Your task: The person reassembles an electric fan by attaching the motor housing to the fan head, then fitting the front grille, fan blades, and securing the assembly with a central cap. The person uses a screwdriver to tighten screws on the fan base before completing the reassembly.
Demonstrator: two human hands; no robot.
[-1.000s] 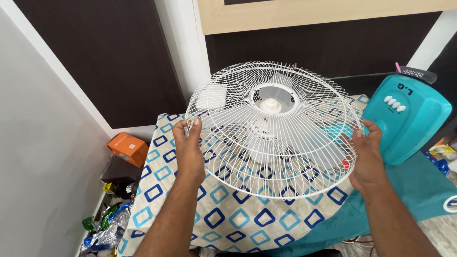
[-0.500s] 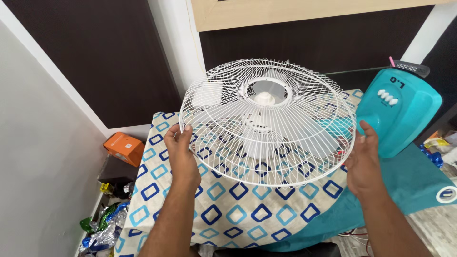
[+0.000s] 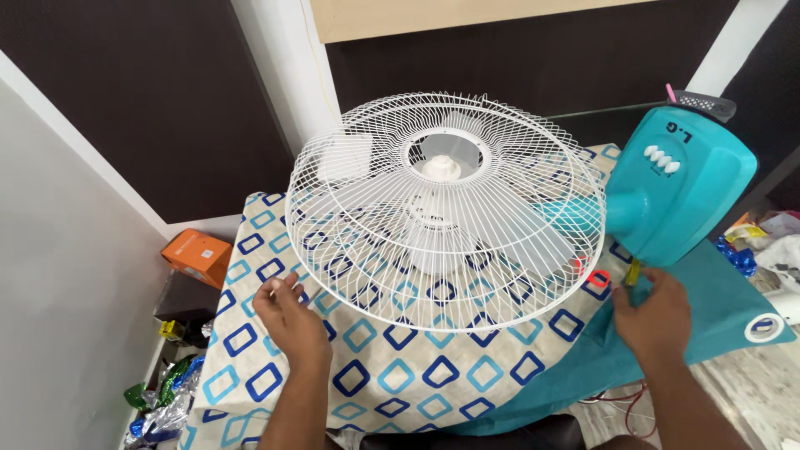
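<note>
A round white wire fan guard (image 3: pixel 446 212) rests on a table covered with a beige cloth printed with blue and dark-blue squares (image 3: pixel 392 379), its domed cage tilted slightly and filling the middle of the tabletop, with the white fan blades and hub (image 3: pixel 440 169) visible through the wires. The left hand (image 3: pixel 290 319) sits over the cloth near the table's left edge, just below the guard's lower-left rim, fingers loosely curled and half open, gripping nothing; whether its fingertips touch the rim cannot be told. The right hand (image 3: pixel 654 312) hovers at the table's right edge beside the guard's lower-right rim, fingers bent toward a small yellow-green piece (image 3: pixel 633 272); whether it actually grips that piece cannot be told. A teal plastic fan base with white push buttons (image 3: pixel 679 187) stands tipped at the table's far right corner, above a teal cloth (image 3: pixel 708 321). An orange box (image 3: pixel 197 257) and crumpled shiny wrappers (image 3: pixel 162 404) lie on the floor to the left of the table.
</note>
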